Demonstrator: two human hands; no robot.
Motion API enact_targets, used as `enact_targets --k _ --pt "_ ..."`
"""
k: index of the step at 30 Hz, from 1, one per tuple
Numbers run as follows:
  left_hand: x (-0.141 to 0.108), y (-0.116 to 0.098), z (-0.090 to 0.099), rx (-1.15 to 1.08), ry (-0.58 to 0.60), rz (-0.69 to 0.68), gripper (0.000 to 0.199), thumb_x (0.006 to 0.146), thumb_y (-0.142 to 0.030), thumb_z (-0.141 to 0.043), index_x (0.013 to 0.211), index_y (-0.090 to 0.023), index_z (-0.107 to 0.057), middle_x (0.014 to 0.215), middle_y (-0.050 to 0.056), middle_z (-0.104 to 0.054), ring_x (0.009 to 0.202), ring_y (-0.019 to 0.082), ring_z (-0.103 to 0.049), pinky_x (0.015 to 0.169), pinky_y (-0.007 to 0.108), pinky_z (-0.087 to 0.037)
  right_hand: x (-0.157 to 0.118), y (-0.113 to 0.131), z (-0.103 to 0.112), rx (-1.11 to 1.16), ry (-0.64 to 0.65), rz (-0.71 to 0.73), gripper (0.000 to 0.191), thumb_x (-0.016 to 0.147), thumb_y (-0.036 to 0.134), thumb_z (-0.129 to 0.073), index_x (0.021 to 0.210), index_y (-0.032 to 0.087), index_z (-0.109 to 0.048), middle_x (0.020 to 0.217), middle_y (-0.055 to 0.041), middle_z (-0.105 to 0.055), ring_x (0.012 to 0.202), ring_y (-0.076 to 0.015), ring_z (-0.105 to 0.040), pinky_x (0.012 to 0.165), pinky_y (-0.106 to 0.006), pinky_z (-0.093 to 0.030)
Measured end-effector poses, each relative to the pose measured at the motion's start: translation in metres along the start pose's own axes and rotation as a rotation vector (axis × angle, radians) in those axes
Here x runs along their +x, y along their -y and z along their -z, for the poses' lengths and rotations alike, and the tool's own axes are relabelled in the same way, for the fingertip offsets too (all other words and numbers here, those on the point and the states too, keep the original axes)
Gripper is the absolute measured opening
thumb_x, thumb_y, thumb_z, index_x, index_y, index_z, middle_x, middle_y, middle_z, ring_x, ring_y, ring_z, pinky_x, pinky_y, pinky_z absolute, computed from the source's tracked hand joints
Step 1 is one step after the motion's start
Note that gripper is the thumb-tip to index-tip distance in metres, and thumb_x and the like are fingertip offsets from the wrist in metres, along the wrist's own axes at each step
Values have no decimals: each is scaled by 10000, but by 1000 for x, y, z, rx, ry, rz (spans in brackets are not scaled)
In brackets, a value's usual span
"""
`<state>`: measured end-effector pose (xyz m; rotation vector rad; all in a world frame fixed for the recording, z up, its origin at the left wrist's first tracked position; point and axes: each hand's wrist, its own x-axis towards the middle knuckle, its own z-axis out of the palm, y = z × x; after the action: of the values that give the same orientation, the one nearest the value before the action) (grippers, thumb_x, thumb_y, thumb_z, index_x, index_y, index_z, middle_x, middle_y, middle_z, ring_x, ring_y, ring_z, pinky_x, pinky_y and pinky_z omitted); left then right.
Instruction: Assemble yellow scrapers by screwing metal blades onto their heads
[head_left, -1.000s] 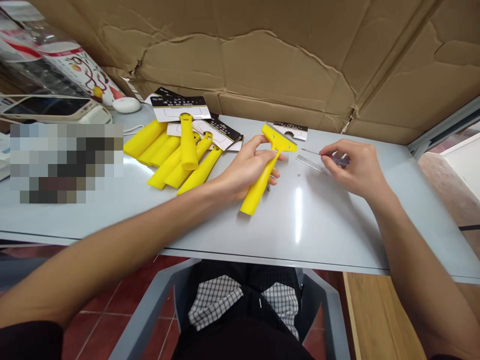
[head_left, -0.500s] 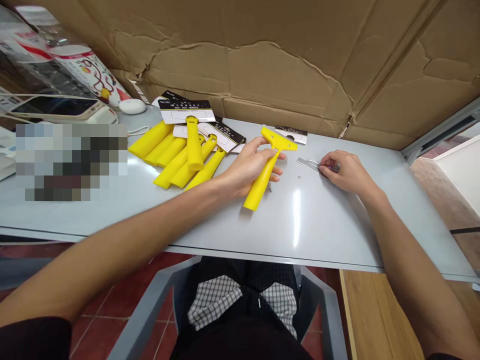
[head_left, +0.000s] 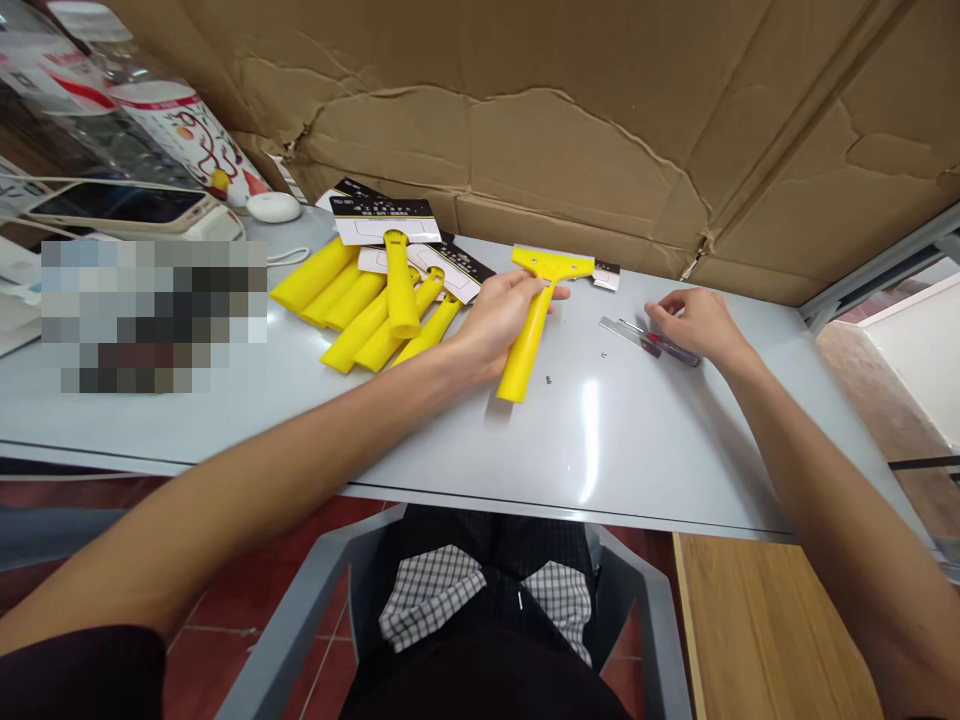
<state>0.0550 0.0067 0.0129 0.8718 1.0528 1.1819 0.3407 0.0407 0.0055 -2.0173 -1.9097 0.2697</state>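
Observation:
My left hand (head_left: 502, 318) is closed round the neck of a yellow scraper (head_left: 526, 350), its wide head pointing away from me and its handle towards me. Over the right part of the table hovers my right hand (head_left: 694, 318), empty, with fingers loosely bent and apart. Just below it lies a small screwdriver (head_left: 679, 352) with a clear handle, beside a flat metal blade (head_left: 628, 334). Two tiny screws, one darker screw (head_left: 548, 380) and one silvery screw (head_left: 604, 355), rest on the tabletop between my hands.
Several yellow scrapers (head_left: 367, 317) with black-and-white cards lie left of my left hand. Another card (head_left: 607, 275) sits behind the held scraper. Bottles (head_left: 187, 135), a phone (head_left: 124, 205) and a white case (head_left: 274, 207) stand further left. Cardboard (head_left: 570, 150) walls the back of the table (head_left: 465, 450).
My right hand has let go of the screwdriver, which now lies by the blade, and has lifted slightly. The scraper in my left hand has turned a little, its head more level.

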Motion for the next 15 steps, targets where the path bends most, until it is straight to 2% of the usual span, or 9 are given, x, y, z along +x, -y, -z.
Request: enact_targets --k 6,10,15 --pt "2 -5 2 -25 -13 -9 165 987 -144 -565 843 -174 -640 1128 120 -804 754 138 -622 650 264 -483 42 22 -16 35 -19 -32 322 911 529 -718 781 235 -738 971 -160 -772 1207 -391 -637 1025 -524 -524" --pt "4 -5 3 -56 -3 -37 151 983 -130 -576 857 -178 -644 1007 98 -777 744 137 -622 668 262 -484 64 36 -29 60 -35 -104 343 854 544 -778 774 212 -741 995 -179 -739 1091 -364 -667 1004 -537 -535" --pt "8 2 6 -72 21 -94 133 975 -128 -617 859 -169 -666 865 49 -679 742 143 -634 754 282 -516 77 33 -35 116 -12 -136 164 781 336 -833 796 197 -749 947 -150 -722 1002 -318 -661 933 -486 -557"
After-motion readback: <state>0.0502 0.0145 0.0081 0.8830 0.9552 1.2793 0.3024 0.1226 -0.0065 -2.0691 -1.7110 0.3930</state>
